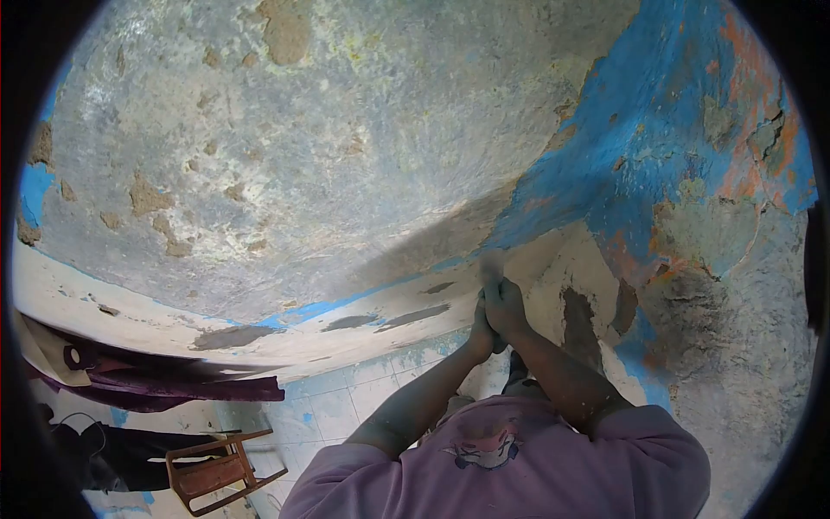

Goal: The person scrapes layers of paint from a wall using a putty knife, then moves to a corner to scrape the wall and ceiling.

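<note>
Both my hands are together in front of my chest, close to the wall. My right hand [505, 304] is closed round a tool [491, 264] whose upper end is blurred and grey. Just beneath and to the left, my left hand [483, 329] is also closed, pressed against my right hand; whether it grips the same tool's handle is hidden. Beyond the tool's tip lies a strip of blue paint [527, 208] on the wall, beside a large bare grey plaster area [346, 147].
A wooden chair [216, 471] stands on the tiled floor [346, 402] at the lower left. Purple cloth [164, 389] hangs above dark fabric [130, 450]. On the right, the wall [726, 320] has peeling blue and orange paint and rough patches.
</note>
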A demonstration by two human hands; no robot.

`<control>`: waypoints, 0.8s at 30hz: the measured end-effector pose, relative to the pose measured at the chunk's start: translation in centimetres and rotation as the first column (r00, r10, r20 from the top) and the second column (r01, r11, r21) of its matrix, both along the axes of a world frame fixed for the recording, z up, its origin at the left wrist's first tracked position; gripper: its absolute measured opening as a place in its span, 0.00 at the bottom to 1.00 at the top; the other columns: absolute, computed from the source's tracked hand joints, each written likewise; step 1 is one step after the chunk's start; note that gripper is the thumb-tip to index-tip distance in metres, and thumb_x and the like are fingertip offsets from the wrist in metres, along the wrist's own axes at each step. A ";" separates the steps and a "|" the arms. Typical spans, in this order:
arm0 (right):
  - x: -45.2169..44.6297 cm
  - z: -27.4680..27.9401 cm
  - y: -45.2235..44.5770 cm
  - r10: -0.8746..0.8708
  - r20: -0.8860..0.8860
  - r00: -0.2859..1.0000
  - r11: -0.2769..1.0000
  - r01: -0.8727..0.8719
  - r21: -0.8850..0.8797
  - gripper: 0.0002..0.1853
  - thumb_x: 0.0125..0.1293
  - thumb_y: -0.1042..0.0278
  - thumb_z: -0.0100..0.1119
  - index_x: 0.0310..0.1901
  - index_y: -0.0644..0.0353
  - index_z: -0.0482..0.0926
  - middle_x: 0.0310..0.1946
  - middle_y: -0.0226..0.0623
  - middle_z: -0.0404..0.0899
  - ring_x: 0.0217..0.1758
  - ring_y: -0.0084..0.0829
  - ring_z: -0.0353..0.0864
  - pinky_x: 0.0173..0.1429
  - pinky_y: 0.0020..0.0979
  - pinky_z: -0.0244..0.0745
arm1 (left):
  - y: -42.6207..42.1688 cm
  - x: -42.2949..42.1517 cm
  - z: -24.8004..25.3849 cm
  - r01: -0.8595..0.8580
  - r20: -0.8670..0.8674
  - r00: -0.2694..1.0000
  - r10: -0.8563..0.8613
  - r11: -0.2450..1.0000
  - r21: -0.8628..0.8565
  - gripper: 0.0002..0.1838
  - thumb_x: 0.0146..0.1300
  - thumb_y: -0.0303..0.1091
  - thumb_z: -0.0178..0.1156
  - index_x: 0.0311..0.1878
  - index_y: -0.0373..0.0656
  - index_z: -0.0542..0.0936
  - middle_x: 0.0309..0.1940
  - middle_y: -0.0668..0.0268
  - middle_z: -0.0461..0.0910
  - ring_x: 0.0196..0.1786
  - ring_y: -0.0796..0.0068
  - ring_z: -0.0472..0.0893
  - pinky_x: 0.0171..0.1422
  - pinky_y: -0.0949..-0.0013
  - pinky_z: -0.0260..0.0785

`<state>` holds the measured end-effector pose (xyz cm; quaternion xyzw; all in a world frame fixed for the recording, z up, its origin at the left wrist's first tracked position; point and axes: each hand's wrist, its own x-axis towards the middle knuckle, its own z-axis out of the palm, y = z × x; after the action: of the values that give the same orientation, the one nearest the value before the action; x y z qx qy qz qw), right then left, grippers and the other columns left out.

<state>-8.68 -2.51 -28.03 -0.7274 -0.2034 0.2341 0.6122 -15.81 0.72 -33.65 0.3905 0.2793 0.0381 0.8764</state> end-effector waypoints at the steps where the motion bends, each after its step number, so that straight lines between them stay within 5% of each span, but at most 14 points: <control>1: 0.2 -0.2 0.2 0.007 -0.022 1.000 1.000 -0.006 0.029 0.26 0.66 0.48 0.48 0.25 0.67 0.74 0.17 0.39 0.75 0.22 0.29 0.75 0.29 0.31 0.68 | 0.0 0.5 0.0 -0.029 -0.020 0.999 0.030 0.998 0.048 0.33 0.62 0.68 0.21 0.47 0.53 0.68 0.20 0.71 0.69 0.13 0.81 0.63 0.15 0.77 0.52; 2: 0.4 -0.4 0.3 0.014 -0.043 0.999 0.998 -0.011 0.054 0.26 0.66 0.48 0.48 0.24 0.66 0.74 0.17 0.39 0.75 0.22 0.29 0.74 0.29 0.31 0.67 | 0.0 0.9 0.0 -0.057 -0.039 0.997 0.061 0.994 0.092 0.34 0.61 0.70 0.22 0.39 0.53 0.69 0.18 0.73 0.68 0.12 0.80 0.61 0.14 0.76 0.49; 6: -0.3 -2.4 0.1 -0.031 -0.006 1.000 0.996 0.031 0.083 0.25 0.66 0.48 0.48 0.22 0.65 0.73 0.16 0.36 0.73 0.21 0.26 0.72 0.28 0.29 0.66 | 0.4 -0.3 -1.2 0.032 -0.056 0.998 -0.033 0.999 -0.026 0.32 0.61 0.68 0.23 0.39 0.54 0.68 0.18 0.73 0.66 0.10 0.81 0.60 0.12 0.76 0.47; 9: -1.8 -4.6 -1.4 0.015 -0.105 0.994 0.999 -0.012 0.038 0.25 0.66 0.49 0.48 0.21 0.64 0.72 0.16 0.33 0.71 0.21 0.24 0.71 0.28 0.28 0.65 | -0.6 -2.1 -3.2 0.117 -0.044 0.992 -0.114 0.991 0.067 0.32 0.61 0.68 0.25 0.47 0.54 0.68 0.27 0.69 0.72 0.20 0.79 0.72 0.20 0.75 0.61; 11: -2.9 -6.3 -2.4 0.066 -0.205 0.977 0.998 -0.062 0.027 0.26 0.67 0.48 0.47 0.20 0.63 0.71 0.16 0.32 0.70 0.21 0.23 0.69 0.28 0.29 0.64 | -2.3 -2.5 -4.4 -0.164 -0.112 0.982 0.150 0.979 -0.122 0.34 0.63 0.68 0.25 0.63 0.57 0.59 0.34 0.67 0.74 0.26 0.80 0.74 0.23 0.77 0.64; 12: -3.3 -5.8 -2.6 0.072 -0.220 0.973 0.997 -0.075 -0.003 0.26 0.67 0.49 0.46 0.20 0.64 0.71 0.16 0.33 0.71 0.21 0.25 0.70 0.28 0.29 0.65 | -1.6 -4.1 -5.7 0.032 -0.068 0.997 -0.039 0.994 -0.102 0.34 0.63 0.65 0.29 0.63 0.52 0.62 0.53 0.66 0.70 0.56 0.74 0.71 0.55 0.71 0.66; 15: -2.9 -7.0 -1.2 0.079 -0.128 0.989 0.996 -0.074 0.039 0.25 0.67 0.50 0.46 0.21 0.65 0.72 0.16 0.34 0.72 0.21 0.26 0.71 0.28 0.30 0.66 | -0.8 -3.7 -6.6 -0.038 -0.082 0.996 0.039 0.999 0.017 0.35 0.62 0.67 0.27 0.57 0.52 0.67 0.44 0.66 0.74 0.43 0.75 0.76 0.41 0.72 0.69; 17: -1.8 -1.4 0.5 0.090 -0.058 0.994 0.996 -0.089 0.026 0.25 0.67 0.50 0.47 0.22 0.65 0.73 0.16 0.35 0.73 0.21 0.27 0.72 0.29 0.31 0.67 | 0.4 -1.7 -1.6 -0.114 -0.057 0.992 0.111 0.992 -0.048 0.36 0.61 0.70 0.24 0.49 0.50 0.68 0.24 0.67 0.71 0.18 0.80 0.69 0.17 0.76 0.57; 21: -1.1 1.2 2.5 0.056 0.055 0.997 0.989 -0.063 0.134 0.25 0.66 0.49 0.48 0.24 0.66 0.74 0.17 0.36 0.74 0.22 0.28 0.74 0.29 0.30 0.68 | 4.1 -1.0 -3.3 0.078 0.174 0.983 -0.065 0.995 -0.067 0.36 0.61 0.70 0.23 0.50 0.51 0.68 0.26 0.68 0.72 0.20 0.81 0.70 0.18 0.77 0.58; 24: -2.0 0.6 1.2 0.056 0.000 0.998 0.998 -0.056 0.042 0.25 0.66 0.49 0.49 0.25 0.66 0.74 0.18 0.37 0.75 0.22 0.28 0.74 0.29 0.30 0.68 | 2.7 -1.2 -7.6 0.260 0.304 0.927 -0.218 0.960 -0.104 0.36 0.61 0.70 0.23 0.53 0.51 0.67 0.31 0.67 0.73 0.23 0.80 0.70 0.20 0.77 0.59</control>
<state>-10.66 -1.29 -27.38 -0.7081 -0.2282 0.2470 0.6209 -17.00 3.38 -41.29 0.3484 0.1002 -0.0325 0.9314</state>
